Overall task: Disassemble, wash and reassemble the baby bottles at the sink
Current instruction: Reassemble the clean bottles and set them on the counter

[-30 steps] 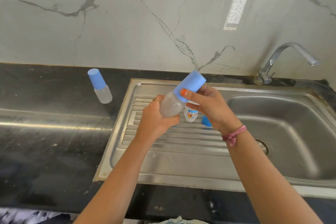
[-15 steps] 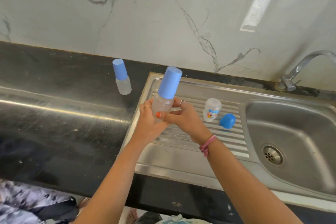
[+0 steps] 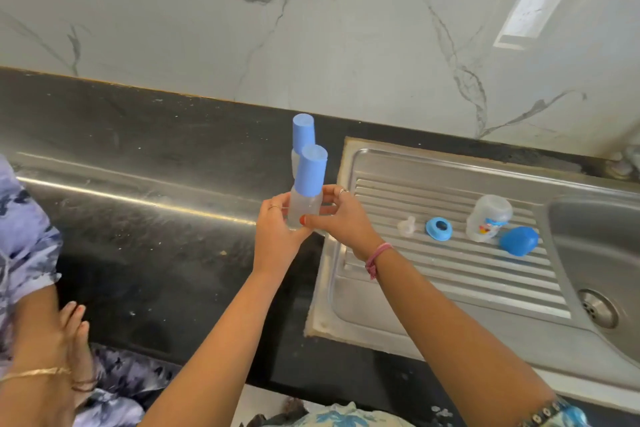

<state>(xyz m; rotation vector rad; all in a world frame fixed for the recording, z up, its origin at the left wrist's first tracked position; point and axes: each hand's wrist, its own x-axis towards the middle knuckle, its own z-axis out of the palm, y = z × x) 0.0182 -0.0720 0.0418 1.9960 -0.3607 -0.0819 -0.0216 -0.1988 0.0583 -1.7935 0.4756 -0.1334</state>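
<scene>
**Capped bottle going to the counter**

Left hand [image 3: 277,236] and right hand [image 3: 337,218] both clasp a bottle [image 3: 304,206], upright, blue cap [image 3: 310,170] on, over the counter [image 3: 138,218] just left of the drainboard [image 3: 450,263]. A second capped bottle [image 3: 302,135] stands right behind. Judged step: setting down a reassembled bottle. Next: lower it beside, not onto, its twin. Third bottle [image 3: 488,218], ring [image 3: 438,228], teat [image 3: 408,226] and cap lie apart on the drainboard.

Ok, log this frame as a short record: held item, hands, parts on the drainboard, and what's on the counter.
held item: capped bottle, upright, above the counter edge
left hand: grips the bottle body
right hand: grips the bottle body
drainboard: nipple, blue ring, open bottle, blue cap
counter: second capped bottle, behind the held one
</scene>
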